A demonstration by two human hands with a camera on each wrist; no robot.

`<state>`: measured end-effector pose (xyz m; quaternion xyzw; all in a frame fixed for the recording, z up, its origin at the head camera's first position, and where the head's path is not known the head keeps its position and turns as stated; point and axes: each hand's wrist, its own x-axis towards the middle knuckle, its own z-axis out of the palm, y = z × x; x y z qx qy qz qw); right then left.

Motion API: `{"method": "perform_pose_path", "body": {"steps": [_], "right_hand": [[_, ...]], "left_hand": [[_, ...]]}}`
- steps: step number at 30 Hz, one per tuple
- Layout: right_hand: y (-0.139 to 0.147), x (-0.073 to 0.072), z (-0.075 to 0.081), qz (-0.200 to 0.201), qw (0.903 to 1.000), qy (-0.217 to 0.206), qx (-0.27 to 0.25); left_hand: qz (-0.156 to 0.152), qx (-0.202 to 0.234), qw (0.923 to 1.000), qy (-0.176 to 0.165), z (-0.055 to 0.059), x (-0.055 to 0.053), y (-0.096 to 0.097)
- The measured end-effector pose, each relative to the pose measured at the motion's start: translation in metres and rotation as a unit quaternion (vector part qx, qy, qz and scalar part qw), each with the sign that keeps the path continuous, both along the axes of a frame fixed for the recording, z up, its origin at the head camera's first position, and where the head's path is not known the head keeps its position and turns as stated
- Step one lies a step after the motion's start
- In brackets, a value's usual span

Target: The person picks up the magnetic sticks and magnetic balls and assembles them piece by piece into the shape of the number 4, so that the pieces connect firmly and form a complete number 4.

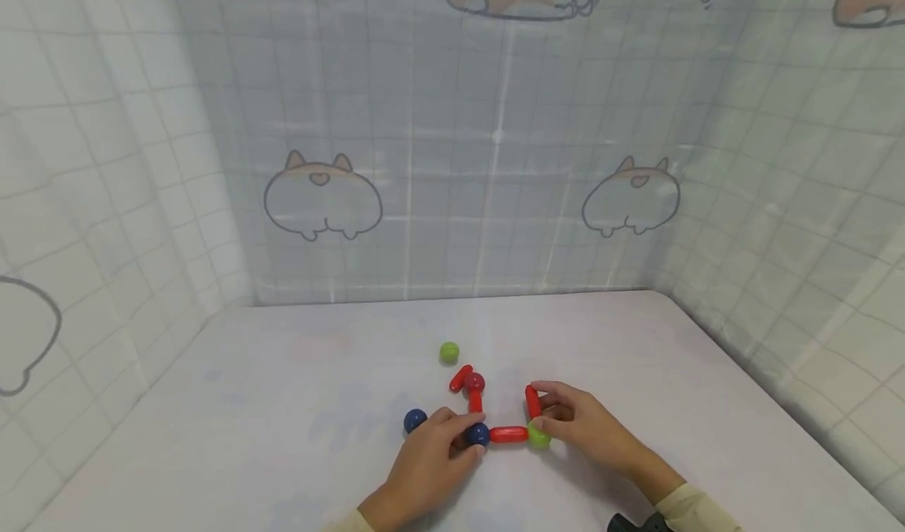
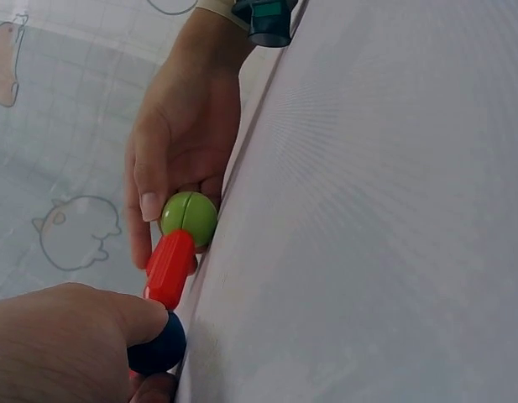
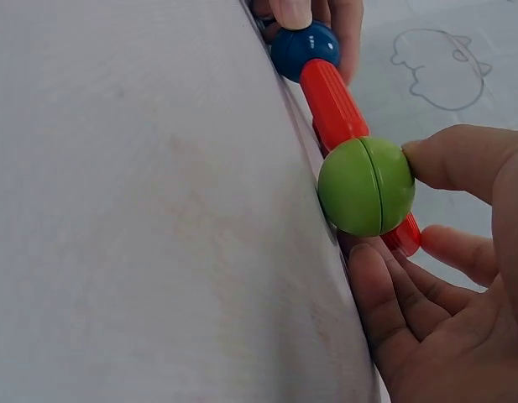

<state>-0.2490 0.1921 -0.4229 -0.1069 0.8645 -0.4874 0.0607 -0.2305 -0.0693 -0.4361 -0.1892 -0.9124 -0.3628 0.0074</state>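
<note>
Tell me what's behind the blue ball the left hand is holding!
Behind the blue ball is a red stick with a red ball at its far end. The left hand covers the spot between blue ball and stick, so I can't see whether they touch.

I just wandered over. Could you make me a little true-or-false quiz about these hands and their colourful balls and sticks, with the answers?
1. The left hand holds a dark blue ball. True.
2. The right hand has its thumb on a green ball. True.
3. The stick between those two balls is yellow. False: it is a red stick.
4. Every ball has a hand on it. False: the red ball, for one, has none.
5. The far green ball lies farther from the person than the red ball. True.
6. The tabletop is black. False: it is a whitish tabletop.
</note>
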Motion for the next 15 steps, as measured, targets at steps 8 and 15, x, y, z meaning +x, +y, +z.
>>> {"method": "perform_pose_path", "body": {"steps": [8,15], "right_hand": [[0.0022,-0.001,-0.0038,0.0,0.9999,0.011,0.01],[0.0045,-0.0007,-0.0059,0.013,0.9999,0.008,0.006]], "left_hand": [[-0.01,0.009,0.9998,-0.016,-0.0023,-0.0003,-0.0004],[-0.01,0.003,0.9999,0.002,0.0014,0.0056,-0.003]]}}
